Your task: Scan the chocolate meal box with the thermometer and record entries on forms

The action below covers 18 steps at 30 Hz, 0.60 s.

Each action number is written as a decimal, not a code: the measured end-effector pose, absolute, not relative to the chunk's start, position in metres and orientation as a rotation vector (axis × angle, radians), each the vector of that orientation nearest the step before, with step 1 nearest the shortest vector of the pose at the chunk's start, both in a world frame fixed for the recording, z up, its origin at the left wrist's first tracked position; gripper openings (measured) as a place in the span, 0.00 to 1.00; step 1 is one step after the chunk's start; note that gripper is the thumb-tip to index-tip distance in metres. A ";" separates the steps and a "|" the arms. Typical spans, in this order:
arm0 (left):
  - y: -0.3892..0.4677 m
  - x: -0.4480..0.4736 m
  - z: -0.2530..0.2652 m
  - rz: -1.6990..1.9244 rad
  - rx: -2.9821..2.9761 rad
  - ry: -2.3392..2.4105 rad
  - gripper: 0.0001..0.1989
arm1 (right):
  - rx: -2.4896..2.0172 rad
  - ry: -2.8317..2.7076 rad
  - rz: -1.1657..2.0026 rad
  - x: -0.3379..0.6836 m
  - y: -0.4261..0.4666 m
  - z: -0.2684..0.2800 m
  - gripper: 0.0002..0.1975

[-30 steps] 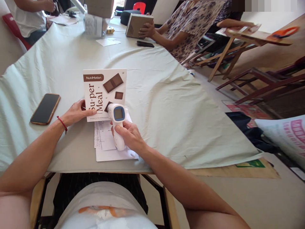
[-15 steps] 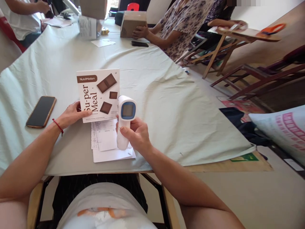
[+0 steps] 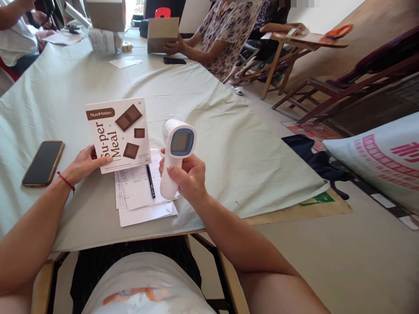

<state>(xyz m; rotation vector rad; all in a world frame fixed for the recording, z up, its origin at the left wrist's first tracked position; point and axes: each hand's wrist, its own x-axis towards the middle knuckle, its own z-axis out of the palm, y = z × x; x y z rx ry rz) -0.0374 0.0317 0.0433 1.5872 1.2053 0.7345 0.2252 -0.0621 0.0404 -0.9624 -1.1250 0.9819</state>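
My left hand grips the lower left corner of a white and brown NutriMotion meal box, thumb on its front face. The box stands tilted, with its printed side facing me. In my right hand is a white infrared thermometer, held upright by its handle. Its blue-rimmed screen faces me and looks blank. Beneath the two things lie several sheets of paper with writing on them. A black pencil or pen rests on the sheets.
A phone lies left on the cloth-covered table. Across it, a person's hands hold a cardboard box beside a dark phone. Another person is at far left. A white sack and chairs stand right.
The thermometer has moved away from the box, upward and right, opening a gap between them. The pencil or pen on the papers now shows. The whole view has shifted slightly.
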 end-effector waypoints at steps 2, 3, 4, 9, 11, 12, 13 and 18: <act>0.031 -0.037 0.045 0.727 1.591 1.215 0.37 | -1.092 -1.185 0.880 0.232 -0.059 0.043 0.20; 0.030 -0.037 0.046 0.721 1.593 1.219 0.37 | -1.199 -1.234 0.821 0.237 -0.056 0.045 0.18; 0.029 -0.036 0.047 0.719 1.593 1.223 0.37 | -1.332 -1.300 0.761 0.241 -0.053 0.047 0.17; 0.028 -0.036 0.048 0.712 1.593 1.205 0.37 | -2.174 -1.749 0.400 0.257 -0.035 0.053 0.15; 0.030 -0.036 0.046 0.702 1.608 1.189 0.37 | -2.354 -1.886 0.366 0.258 -0.031 0.052 0.15; 0.031 -0.037 0.044 0.701 1.616 1.187 0.38 | -2.397 -1.938 0.385 0.258 -0.031 0.052 0.15; 0.032 -0.037 0.043 0.699 1.625 1.194 0.38 | -2.420 -1.976 0.386 0.258 -0.031 0.051 0.16; 0.029 -0.037 0.041 0.693 1.696 1.301 0.39 | -2.158 -1.986 0.026 0.249 -0.041 0.041 0.15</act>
